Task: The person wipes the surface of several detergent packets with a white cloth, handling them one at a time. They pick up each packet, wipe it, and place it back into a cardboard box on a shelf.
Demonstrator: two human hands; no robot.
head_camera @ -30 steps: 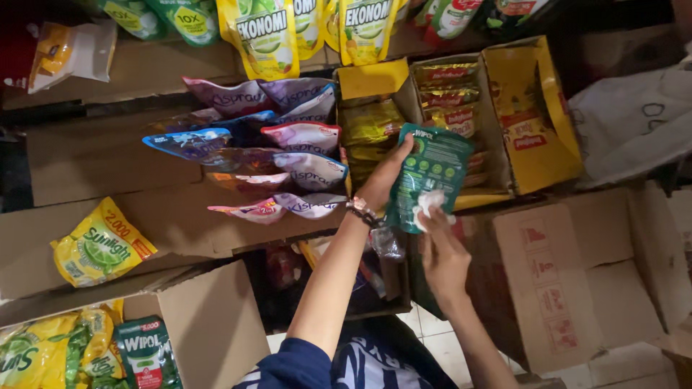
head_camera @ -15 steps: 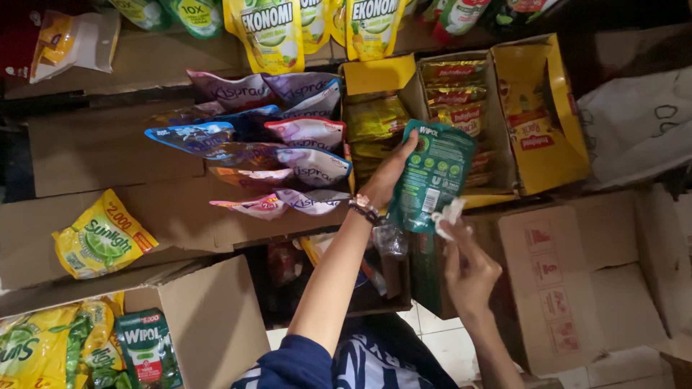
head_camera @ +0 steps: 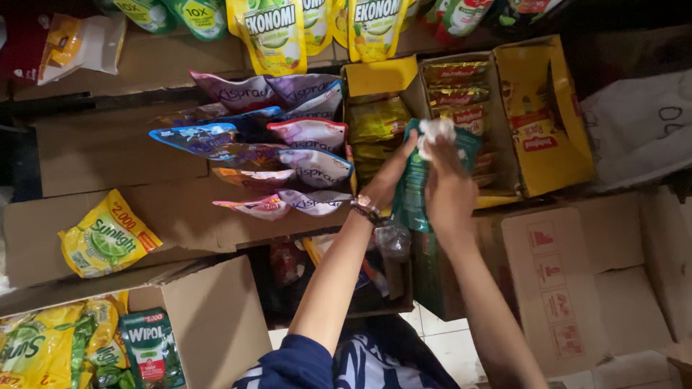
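Yellow carton (head_camera: 548,122) and sachets (head_camera: 310,137) close around.

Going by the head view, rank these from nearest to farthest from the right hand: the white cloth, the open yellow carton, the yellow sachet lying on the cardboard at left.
1. White cloth: bunched at the fingers of the right hand, against the green pouch.
2. Open yellow carton: just to the right of the hand, apart from it.
3. Yellow sachet: far off at the left, alone on brown cardboard.

Brown cardboard boxes (head_camera: 577,281) crowded the dim space, flaps open. Beneath them showed a patch of pale tiled floor (head_camera: 447,346). A yellow carton (head_camera: 544,115) stood open against dark shelving (head_camera: 86,97) above.
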